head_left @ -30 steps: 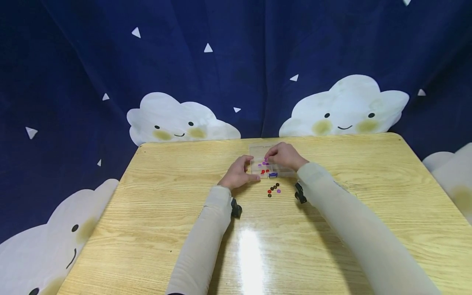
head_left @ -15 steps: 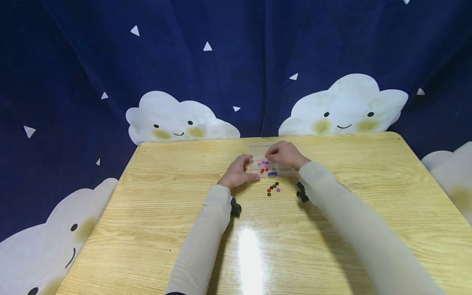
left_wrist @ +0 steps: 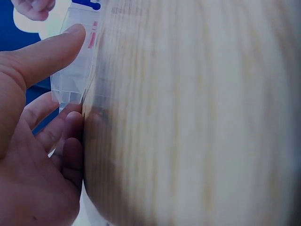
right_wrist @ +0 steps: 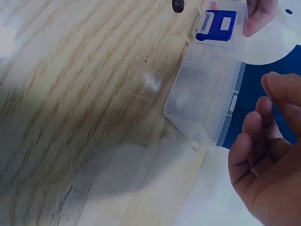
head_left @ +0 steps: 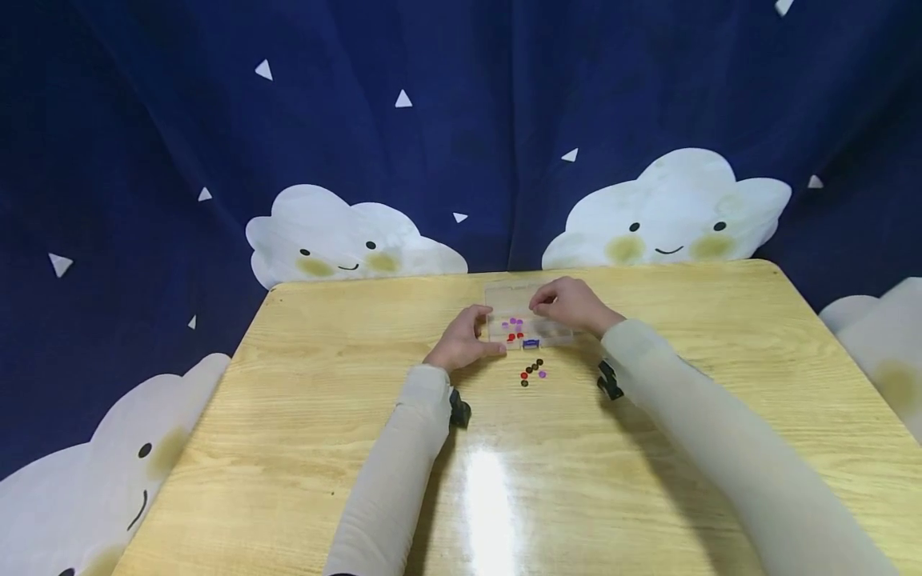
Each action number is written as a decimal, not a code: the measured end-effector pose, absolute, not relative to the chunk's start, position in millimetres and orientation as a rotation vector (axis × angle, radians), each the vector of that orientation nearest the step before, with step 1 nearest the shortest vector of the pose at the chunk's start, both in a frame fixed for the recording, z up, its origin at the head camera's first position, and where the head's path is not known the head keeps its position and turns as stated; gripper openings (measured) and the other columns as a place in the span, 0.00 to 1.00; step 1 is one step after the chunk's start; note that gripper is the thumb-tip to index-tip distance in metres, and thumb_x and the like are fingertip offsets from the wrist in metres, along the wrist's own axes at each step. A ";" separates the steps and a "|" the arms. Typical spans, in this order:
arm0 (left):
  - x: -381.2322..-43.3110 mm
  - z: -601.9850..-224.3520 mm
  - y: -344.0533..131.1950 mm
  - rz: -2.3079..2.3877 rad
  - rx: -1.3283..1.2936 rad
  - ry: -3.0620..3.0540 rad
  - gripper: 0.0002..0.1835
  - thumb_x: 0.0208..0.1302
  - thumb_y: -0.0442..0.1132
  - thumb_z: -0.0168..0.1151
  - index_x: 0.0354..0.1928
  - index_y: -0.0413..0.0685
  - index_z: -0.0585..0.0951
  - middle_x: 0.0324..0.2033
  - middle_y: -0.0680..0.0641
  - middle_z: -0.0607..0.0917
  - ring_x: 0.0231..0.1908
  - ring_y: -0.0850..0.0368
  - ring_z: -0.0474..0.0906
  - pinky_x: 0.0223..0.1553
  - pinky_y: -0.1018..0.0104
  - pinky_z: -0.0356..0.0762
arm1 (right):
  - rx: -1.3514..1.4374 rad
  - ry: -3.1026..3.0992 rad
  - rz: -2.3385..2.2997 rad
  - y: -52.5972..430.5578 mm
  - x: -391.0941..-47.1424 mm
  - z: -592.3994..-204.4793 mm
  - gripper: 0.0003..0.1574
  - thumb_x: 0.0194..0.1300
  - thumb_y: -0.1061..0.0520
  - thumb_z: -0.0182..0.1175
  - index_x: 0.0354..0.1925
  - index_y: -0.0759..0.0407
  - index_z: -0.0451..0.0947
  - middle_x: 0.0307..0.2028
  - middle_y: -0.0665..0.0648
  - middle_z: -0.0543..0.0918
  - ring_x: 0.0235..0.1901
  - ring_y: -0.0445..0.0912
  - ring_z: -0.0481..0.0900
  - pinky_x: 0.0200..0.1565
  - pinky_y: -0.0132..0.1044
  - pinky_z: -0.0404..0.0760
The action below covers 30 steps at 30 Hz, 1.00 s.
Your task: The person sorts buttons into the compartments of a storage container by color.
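Observation:
A clear plastic compartment box (head_left: 551, 330) with a blue latch (right_wrist: 217, 26) lies near the table's far edge, its see-through lid (head_left: 504, 298) opened back. Inside its left part are several purple buttons (head_left: 513, 321) and some red buttons (head_left: 520, 335). My left hand (head_left: 463, 340) grips the box's left end, thumb at the front and fingers behind; the left wrist view shows the thumb (left_wrist: 56, 49) along its side. Above the box's right half hovers my right hand (head_left: 572, 304), apart from it, fingers loosely bent. Nothing shows between its thumb and fingers in the right wrist view.
In front of the box, several dark buttons (head_left: 535, 366), a red button (head_left: 523, 375) and a purple button (head_left: 543, 374) lie loose on the wooden table (head_left: 324, 400). A dark blue curtain (head_left: 432, 48) with cloud prints hangs behind the table's far edge.
My right hand has drawn back to the right from above the purple buttons; a purple button at its fingertips one second ago is gone from them. My left hand stays on the box.

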<state>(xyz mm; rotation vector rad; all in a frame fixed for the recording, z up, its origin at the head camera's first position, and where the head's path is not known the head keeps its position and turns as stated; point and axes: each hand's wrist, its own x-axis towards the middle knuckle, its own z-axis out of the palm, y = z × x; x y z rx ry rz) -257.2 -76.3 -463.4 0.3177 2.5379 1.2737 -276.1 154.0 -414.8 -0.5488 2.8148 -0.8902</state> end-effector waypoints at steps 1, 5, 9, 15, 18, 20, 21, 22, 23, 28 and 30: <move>-256.6 -464.4 -76.5 1.275 0.315 2.535 0.43 0.55 0.42 0.76 0.72 0.50 0.65 0.65 0.44 0.74 0.57 0.48 0.71 0.63 0.53 0.69 | -0.556 2.812 -0.886 154.4 -274.3 -414.8 0.13 0.68 0.59 0.58 0.44 0.62 0.86 0.46 0.61 0.88 0.45 0.54 0.82 0.50 0.49 0.78; -255.1 -467.7 -76.5 1.282 0.310 2.527 0.43 0.55 0.42 0.76 0.71 0.50 0.66 0.64 0.45 0.74 0.55 0.49 0.70 0.61 0.54 0.69 | -0.586 2.800 -0.891 155.7 -265.9 -412.6 0.12 0.68 0.59 0.59 0.43 0.62 0.87 0.45 0.60 0.88 0.42 0.52 0.81 0.46 0.46 0.79; -254.8 -468.4 -76.3 1.286 0.304 2.522 0.42 0.55 0.42 0.76 0.71 0.50 0.66 0.63 0.45 0.74 0.54 0.49 0.70 0.61 0.54 0.69 | -0.643 2.806 -0.895 156.7 -259.5 -409.2 0.11 0.67 0.60 0.60 0.42 0.61 0.87 0.44 0.60 0.88 0.38 0.49 0.80 0.41 0.41 0.78; -256.7 -467.4 -76.6 1.279 0.307 2.532 0.43 0.55 0.43 0.76 0.71 0.50 0.65 0.64 0.45 0.74 0.56 0.49 0.70 0.61 0.54 0.70 | -0.776 2.801 -0.881 156.7 -250.0 -405.2 0.08 0.64 0.61 0.62 0.38 0.61 0.88 0.39 0.59 0.87 0.36 0.47 0.80 0.41 0.41 0.77; -257.5 -466.4 -76.7 1.278 0.317 2.534 0.43 0.56 0.43 0.75 0.71 0.50 0.65 0.64 0.45 0.74 0.56 0.49 0.70 0.62 0.54 0.70 | -0.799 2.783 -0.871 156.2 -243.3 -404.1 0.08 0.65 0.61 0.63 0.38 0.60 0.88 0.38 0.57 0.86 0.36 0.46 0.80 0.43 0.42 0.78; -257.8 -465.6 -76.9 1.278 0.324 2.535 0.43 0.56 0.43 0.75 0.72 0.50 0.65 0.64 0.45 0.74 0.56 0.48 0.70 0.62 0.53 0.70 | -0.811 2.771 -0.878 156.1 -239.2 -404.2 0.07 0.64 0.61 0.63 0.37 0.59 0.88 0.37 0.57 0.86 0.35 0.46 0.80 0.43 0.42 0.78; -257.9 -465.3 -77.0 1.276 0.327 2.537 0.43 0.56 0.43 0.75 0.72 0.50 0.65 0.65 0.44 0.74 0.56 0.48 0.70 0.62 0.53 0.69 | -0.808 2.769 -0.879 155.9 -237.4 -404.4 0.07 0.64 0.61 0.63 0.37 0.59 0.89 0.38 0.56 0.86 0.36 0.45 0.80 0.43 0.41 0.78; -257.8 -465.1 -77.2 1.276 0.329 2.538 0.43 0.56 0.43 0.75 0.72 0.50 0.65 0.65 0.44 0.73 0.56 0.48 0.70 0.62 0.53 0.69 | -0.814 2.769 -0.882 155.9 -235.3 -404.7 0.07 0.64 0.62 0.63 0.37 0.58 0.89 0.37 0.56 0.86 0.36 0.45 0.80 0.43 0.41 0.78; -257.7 -464.9 -77.3 1.277 0.329 2.536 0.43 0.56 0.43 0.75 0.72 0.50 0.65 0.65 0.44 0.73 0.57 0.48 0.70 0.62 0.53 0.69 | -0.818 2.767 -0.885 155.9 -233.3 -405.3 0.07 0.64 0.62 0.64 0.37 0.58 0.89 0.37 0.55 0.86 0.35 0.44 0.79 0.43 0.40 0.77; -256.8 -464.4 -77.6 1.283 0.324 2.530 0.43 0.56 0.43 0.75 0.72 0.50 0.65 0.65 0.43 0.73 0.57 0.47 0.70 0.62 0.53 0.69 | -0.831 2.735 -0.903 159.1 -223.1 -412.3 0.08 0.64 0.64 0.63 0.37 0.58 0.89 0.36 0.55 0.86 0.34 0.43 0.76 0.40 0.36 0.75; -256.4 -464.4 -77.7 1.286 0.321 2.528 0.43 0.56 0.43 0.75 0.72 0.51 0.65 0.65 0.43 0.73 0.56 0.48 0.70 0.61 0.53 0.69 | -0.837 2.715 -0.907 160.9 -219.2 -416.6 0.09 0.64 0.65 0.62 0.36 0.57 0.89 0.36 0.54 0.86 0.33 0.42 0.75 0.38 0.35 0.75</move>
